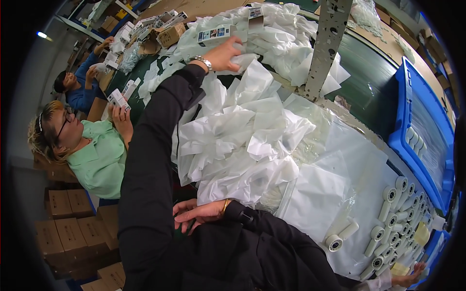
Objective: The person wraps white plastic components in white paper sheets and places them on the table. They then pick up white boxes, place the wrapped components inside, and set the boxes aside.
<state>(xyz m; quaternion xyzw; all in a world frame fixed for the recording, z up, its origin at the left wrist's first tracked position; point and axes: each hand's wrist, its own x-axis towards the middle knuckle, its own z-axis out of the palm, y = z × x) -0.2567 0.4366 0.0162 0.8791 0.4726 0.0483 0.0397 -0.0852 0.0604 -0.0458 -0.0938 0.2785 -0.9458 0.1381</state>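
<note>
My left hand (224, 54), with a metal watch at the wrist, reaches far out over a heap of white wrapping bags (242, 121). Its thumb and fingers are apart, and I see nothing gripped between them. Just beyond the fingers lies a white printed box (215, 35) on the bags. A second printed box (256, 18) rests farther back on the same heap. Close to my body, my right hand (200, 214) hangs beside the heap's near edge. Its fingers stretch to the left and hold nothing visible.
A spotted metal post (328, 48) rises behind the heap. To the right are several white round-headed devices with handles (391, 220) and a blue crate (403, 106). Another person's hand (409, 277) shows at lower right. Two people work at left, near stacked cartons (73, 233).
</note>
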